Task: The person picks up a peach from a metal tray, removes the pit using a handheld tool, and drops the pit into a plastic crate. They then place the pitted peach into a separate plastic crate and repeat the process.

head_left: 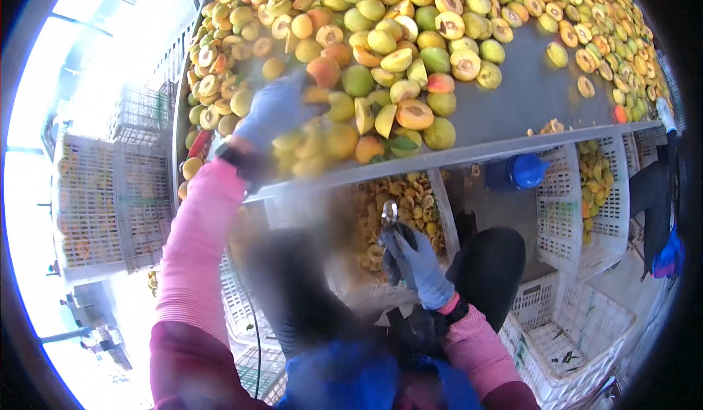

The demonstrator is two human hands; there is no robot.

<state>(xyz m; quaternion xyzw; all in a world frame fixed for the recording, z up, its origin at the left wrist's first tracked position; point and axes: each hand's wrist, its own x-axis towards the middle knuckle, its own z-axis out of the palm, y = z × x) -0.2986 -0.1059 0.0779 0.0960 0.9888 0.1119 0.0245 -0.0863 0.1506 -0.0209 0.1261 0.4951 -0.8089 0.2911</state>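
My left hand [274,110], in a pale blue glove, is over the near left part of a heap of yellow-green and orange peaches [357,80]. Motion smears its fingers, so I cannot see whether they grip a fruit. Several peaches are cut in half, such as the half [414,114] with brown flesh at its centre. Below the table edge, my right hand [428,271], gloved in blue too, is closed around a pliers-like tool [390,214] with dark handles and a shiny metal head pointing up.
The metal table [520,66] has a raised front rim. Beneath it stand a crate of cut peach pieces [410,198], a blue object [527,170] and a white crate with fruit [606,220]. Crates [110,198] stack at left; another crate [567,329] is lower right. A co-worker's leg [652,205] shows at far right.
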